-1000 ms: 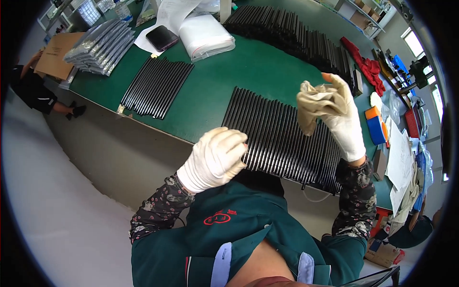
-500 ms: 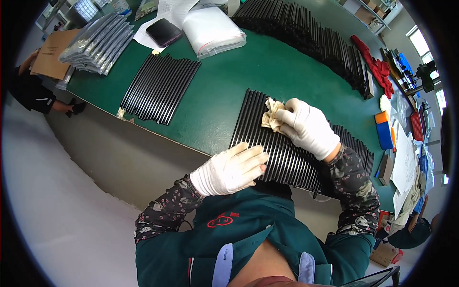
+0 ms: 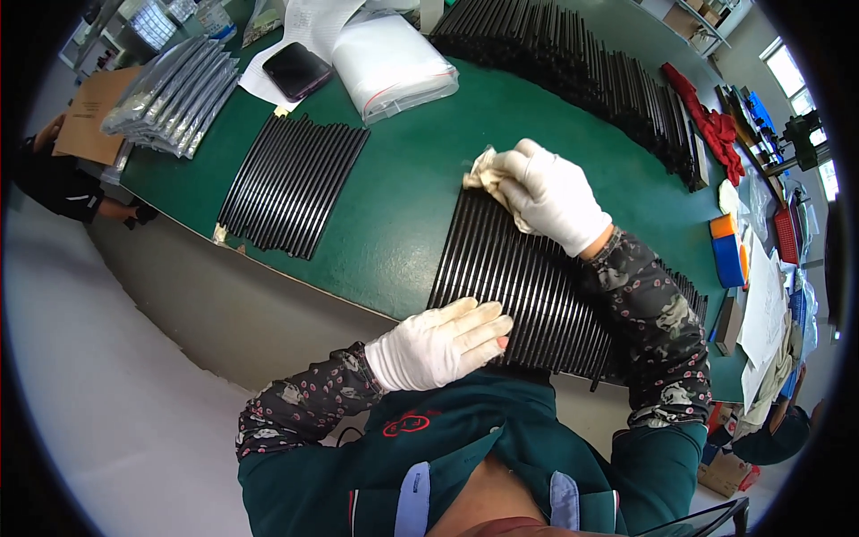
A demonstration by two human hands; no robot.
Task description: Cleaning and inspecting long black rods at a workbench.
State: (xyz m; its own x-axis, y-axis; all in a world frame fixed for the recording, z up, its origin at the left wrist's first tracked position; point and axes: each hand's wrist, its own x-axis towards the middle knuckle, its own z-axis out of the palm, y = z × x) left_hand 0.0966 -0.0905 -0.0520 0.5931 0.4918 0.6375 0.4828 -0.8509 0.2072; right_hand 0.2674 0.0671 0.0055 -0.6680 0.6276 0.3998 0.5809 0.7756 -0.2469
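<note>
- The right hand [image 3: 550, 197], clamped on a crumpled cloth [image 3: 485, 172], has come down from the air and is now pressing at the 12 o'clock end of the black strips [image 3: 528, 286]
- The left hand [image 3: 443, 345], fingers together and flat, is still bracing their 6 o'clock end on the green tabletop [image 3: 403, 206]
- Wiping looks underway

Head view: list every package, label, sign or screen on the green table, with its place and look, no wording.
Clear plastic bag: far side, pillow-shaped, white contents, red zip strip.
Stack of grey foil bags: far left corner, long, flat, shiny.
Phone: far side on white paper, dark rectangle, screen off.
Cardboard sheet: beyond the left edge, flat, brown.
Orange and blue boxes: right edge, small blocks.
</note>
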